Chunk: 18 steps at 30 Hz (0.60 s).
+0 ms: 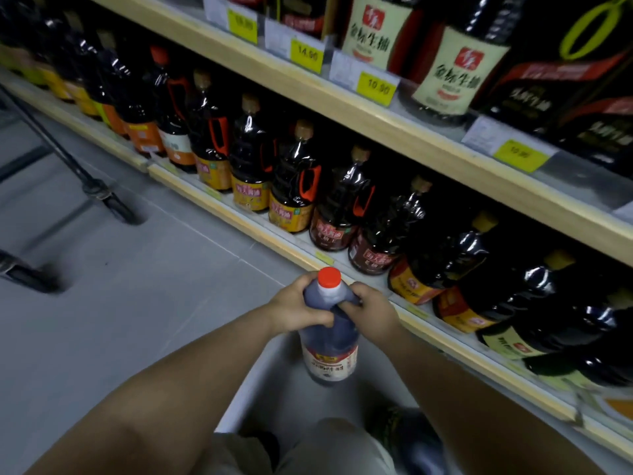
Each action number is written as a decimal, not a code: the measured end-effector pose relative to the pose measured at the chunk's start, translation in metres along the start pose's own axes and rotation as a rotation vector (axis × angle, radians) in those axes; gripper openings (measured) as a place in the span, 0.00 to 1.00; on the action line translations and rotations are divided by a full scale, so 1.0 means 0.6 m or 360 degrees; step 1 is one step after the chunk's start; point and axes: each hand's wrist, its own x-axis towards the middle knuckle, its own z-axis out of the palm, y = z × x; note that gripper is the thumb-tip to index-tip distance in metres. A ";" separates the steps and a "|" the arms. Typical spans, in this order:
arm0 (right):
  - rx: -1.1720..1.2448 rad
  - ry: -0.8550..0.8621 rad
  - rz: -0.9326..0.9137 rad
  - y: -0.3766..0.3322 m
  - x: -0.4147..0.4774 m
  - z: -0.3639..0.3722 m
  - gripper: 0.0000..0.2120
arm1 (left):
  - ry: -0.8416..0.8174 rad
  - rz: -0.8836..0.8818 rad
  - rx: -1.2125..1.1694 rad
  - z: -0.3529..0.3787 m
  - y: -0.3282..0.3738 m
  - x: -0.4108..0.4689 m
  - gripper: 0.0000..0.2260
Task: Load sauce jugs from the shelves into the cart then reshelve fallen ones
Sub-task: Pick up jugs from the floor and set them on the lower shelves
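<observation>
Blurred, illegible label [329, 363] on jug [329, 339]

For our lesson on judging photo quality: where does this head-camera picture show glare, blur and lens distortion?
Head view: dim; white glare streaks on the shelf jugs; the black pole at lower left is smeared by motion blur; the shelf edge curves slightly from the wide lens; the red-capped jug, held by the left hand and right hand, is fairly sharp.

A single head-worn wide-angle view looks forward and steeply down, close above the sauce jug [329, 337] at six o'clock. The floor [120, 303] fills nine o'clock; the shelves [394, 132] slant from eleven to four o'clock.
</observation>
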 end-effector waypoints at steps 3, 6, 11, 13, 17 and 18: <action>-0.0045 0.0006 -0.0017 -0.041 -0.038 -0.082 0.12 | -0.0078 0.0025 0.0028 -0.006 0.086 -0.037 0.38; 0.0074 0.0063 -0.0042 -0.105 -0.094 -0.182 0.07 | -0.0142 0.0087 0.0159 -0.019 0.204 -0.088 0.41; 0.0111 0.0225 -0.0035 -0.227 -0.193 -0.347 0.06 | -0.0262 0.0238 0.0357 -0.044 0.427 -0.198 0.39; 0.0166 0.0281 -0.0030 -0.275 -0.231 -0.414 0.07 | -0.0276 0.0292 0.0390 -0.051 0.509 -0.245 0.39; 0.0181 0.0335 -0.0043 -0.366 -0.321 -0.546 0.06 | -0.0308 0.0357 0.0424 -0.054 0.661 -0.343 0.39; 0.0183 0.0365 -0.0062 -0.389 -0.351 -0.582 0.09 | -0.0315 0.0380 0.0457 -0.051 0.701 -0.370 0.39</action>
